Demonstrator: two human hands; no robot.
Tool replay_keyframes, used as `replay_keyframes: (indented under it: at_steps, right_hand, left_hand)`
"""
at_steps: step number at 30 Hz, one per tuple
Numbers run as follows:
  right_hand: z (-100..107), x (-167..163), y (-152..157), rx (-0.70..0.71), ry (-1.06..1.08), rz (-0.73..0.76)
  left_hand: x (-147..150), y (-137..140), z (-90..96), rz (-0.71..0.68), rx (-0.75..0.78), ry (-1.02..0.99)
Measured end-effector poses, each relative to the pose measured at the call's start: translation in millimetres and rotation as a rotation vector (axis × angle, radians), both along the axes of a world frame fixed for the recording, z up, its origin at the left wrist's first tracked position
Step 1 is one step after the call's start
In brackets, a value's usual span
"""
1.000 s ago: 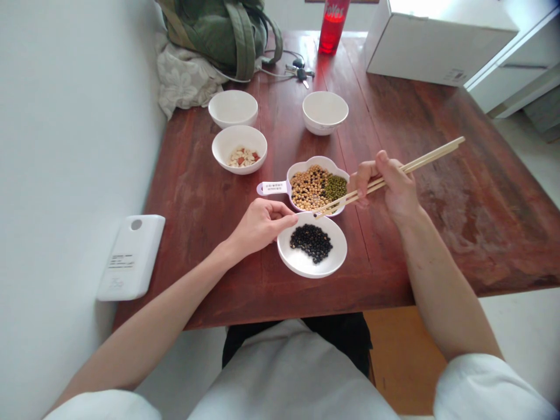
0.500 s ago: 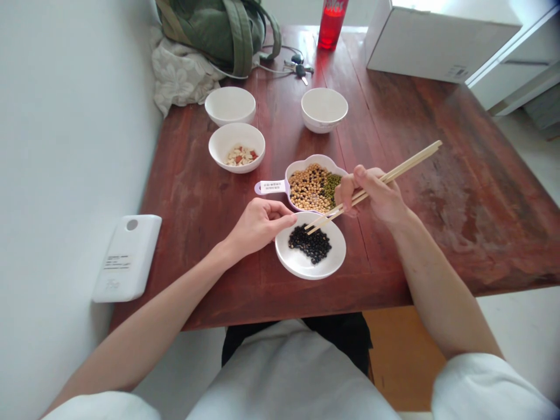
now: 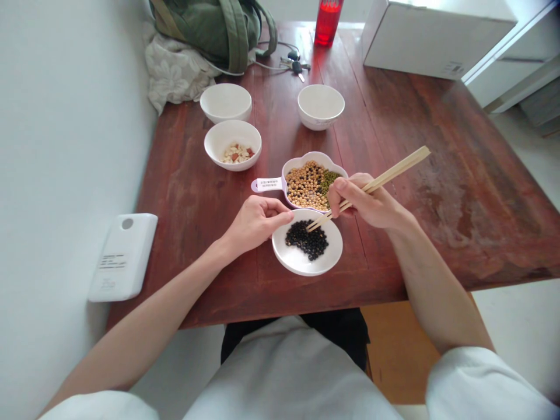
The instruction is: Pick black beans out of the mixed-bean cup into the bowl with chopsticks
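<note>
A white bowl (image 3: 286,255) near the table's front edge holds a heap of black beans (image 3: 308,240). My left hand (image 3: 259,220) pinches the bowl's upper left rim between thumb and fingers. In my right hand (image 3: 365,201) is a pair of wooden chopsticks (image 3: 396,169), slanting down to the left. Their tips are close together among the black beans; whether a bean is between them I cannot tell. Just behind the bowl lies a purple-rimmed, flower-shaped scoop (image 3: 284,185) with a labelled handle. It contains yellow soybeans (image 3: 306,181), scattered black beans and green mung beans (image 3: 328,181), partly covered by my right hand.
A white bowl with pale and reddish pieces (image 3: 214,153) stands at the left, before another white bowl (image 3: 225,102). A third bowl (image 3: 321,108) is farther right. Behind are a green bag (image 3: 196,35), keys (image 3: 296,67), a red bottle (image 3: 328,23), a white box (image 3: 437,41). A white device (image 3: 125,256) lies left.
My right hand has brought the chopsticks slightly left, and their tips have drawn closer together over the black beans. My left hand keeps its hold on the bowl. The whole view has shifted slightly.
</note>
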State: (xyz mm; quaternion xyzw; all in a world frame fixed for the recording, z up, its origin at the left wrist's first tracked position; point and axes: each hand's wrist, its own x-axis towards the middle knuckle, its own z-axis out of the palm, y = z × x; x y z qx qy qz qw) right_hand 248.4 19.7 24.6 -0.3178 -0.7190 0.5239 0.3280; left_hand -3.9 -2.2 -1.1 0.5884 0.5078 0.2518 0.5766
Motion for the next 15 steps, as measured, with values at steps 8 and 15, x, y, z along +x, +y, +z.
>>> replay_keyframes:
  at_steps: [8,15]
  right_hand:
    - [1.2,-8.0,0.1,0.076,-0.012,0.033]
    - [0.1,-21.0,-6.0,-0.040,0.057,-0.053]
  left_hand:
    - [1.3,-0.3,2.8,0.003,0.010,0.009]
    - [2.6,-0.6,6.0,0.004,0.035,0.007]
